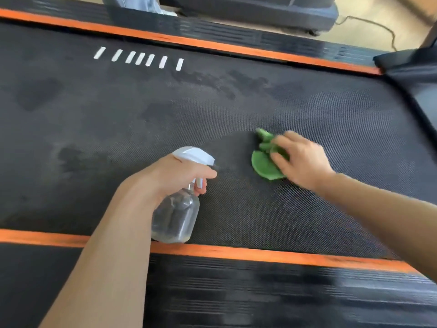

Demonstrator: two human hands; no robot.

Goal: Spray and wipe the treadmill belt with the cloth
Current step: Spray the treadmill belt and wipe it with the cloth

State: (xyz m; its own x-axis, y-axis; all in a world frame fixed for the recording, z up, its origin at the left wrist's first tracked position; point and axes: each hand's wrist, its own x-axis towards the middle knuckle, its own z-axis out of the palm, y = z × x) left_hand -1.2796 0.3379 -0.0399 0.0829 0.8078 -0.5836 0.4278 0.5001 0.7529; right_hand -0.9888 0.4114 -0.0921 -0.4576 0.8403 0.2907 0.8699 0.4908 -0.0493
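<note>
The black textured treadmill belt (pixel 118 119) fills the middle of the view, with darker wet patches scattered over it. My left hand (pixel 175 174) grips a clear spray bottle (pixel 176 216) by its neck, a finger on the trigger, and the white nozzle points right. The bottle hangs just above the belt's near edge. My right hand (pixel 300 159) presses a crumpled green cloth (pixel 263 162) onto the belt at centre right, fingers curled over its top.
Orange stripes edge the belt, one near (pixel 260 253) and one far (pixel 189 42), with ribbed black side rails beyond each. White dashes (pixel 139 58) are printed on the belt at the far left. A black motor cover (pixel 416 74) rises at right. A cable (pixel 378 27) lies on the floor behind.
</note>
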